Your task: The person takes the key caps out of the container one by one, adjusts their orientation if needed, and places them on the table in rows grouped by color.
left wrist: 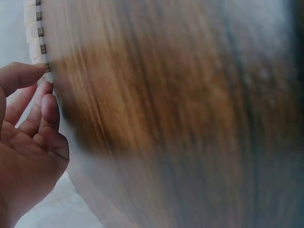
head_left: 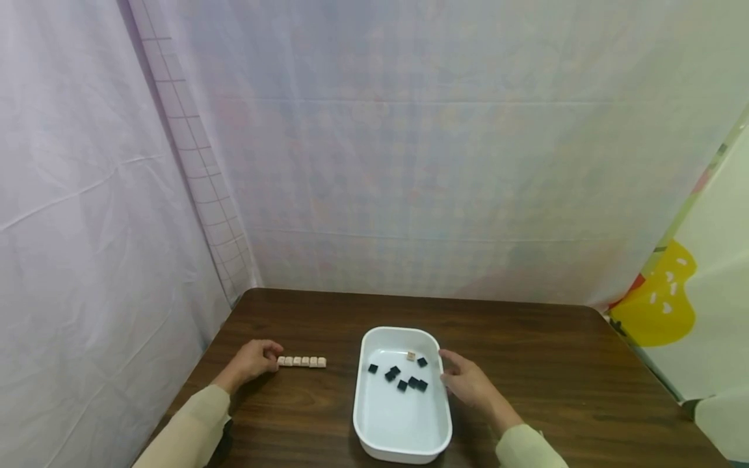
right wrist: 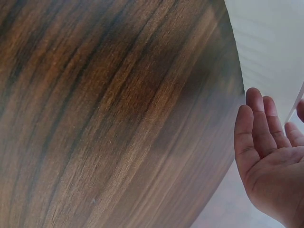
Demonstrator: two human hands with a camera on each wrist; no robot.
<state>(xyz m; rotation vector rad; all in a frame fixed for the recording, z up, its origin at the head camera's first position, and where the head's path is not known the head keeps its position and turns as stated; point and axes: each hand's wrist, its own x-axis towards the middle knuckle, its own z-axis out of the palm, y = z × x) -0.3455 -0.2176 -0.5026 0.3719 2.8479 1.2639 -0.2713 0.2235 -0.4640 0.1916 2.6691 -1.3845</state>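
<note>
My left hand is at the left end of a straight row of small cream tiles on the table. In the left wrist view its thumb and a fingertip pinch the end tile; dark marks show on the tiles' sides. My right hand is at the right rim of a white tray, its fingers fairly straight and touching the edge. Inside the tray lie several small black tiles and one cream tile with markings.
The dark wood-grain table extends to both sides of the tray. Pale curtains hang behind it and at the left. A cloth with a yellow print hangs at the right.
</note>
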